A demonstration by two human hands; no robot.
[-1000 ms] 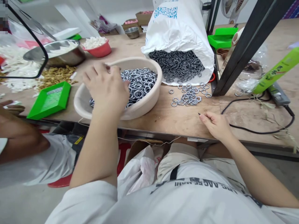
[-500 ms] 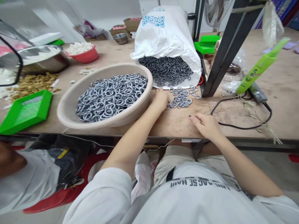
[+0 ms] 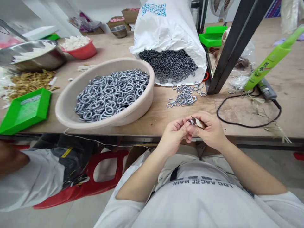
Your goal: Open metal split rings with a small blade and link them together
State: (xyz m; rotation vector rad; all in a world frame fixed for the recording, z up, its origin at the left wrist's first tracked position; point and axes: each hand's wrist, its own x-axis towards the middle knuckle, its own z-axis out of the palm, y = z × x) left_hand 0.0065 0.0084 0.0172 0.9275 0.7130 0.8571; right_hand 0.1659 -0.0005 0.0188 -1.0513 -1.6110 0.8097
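My left hand (image 3: 174,134) pinches a grey ring (image 3: 190,121) between thumb and fingers, just above the table's front edge. Closed around a small knife (image 3: 199,123) with a dark blade and pale handle, my right hand (image 3: 213,130) meets the left; the blade is against or very near the ring. Beyond the hands lies a loose pile of grey rings (image 3: 185,97). A beige basin (image 3: 68,114) full of such rings stands to the left. Behind the pile, a white sack (image 3: 166,34) lies with its mouth facing me, dark rings spilling forward inside it.
A black metal post (image 3: 229,53) rises right of the sack. Near it are a lime-green tube-shaped packet (image 3: 267,65) and a black cable (image 3: 247,129). On the left sit a green tray (image 3: 44,106), a red bowl (image 3: 82,53) and a steel basin (image 3: 47,60). A seated person (image 3: 30,177) is alongside.
My left hand has come from the loose rings back toward me, bringing one ring to the right hand. The right hand has turned, and more of the knife shows.
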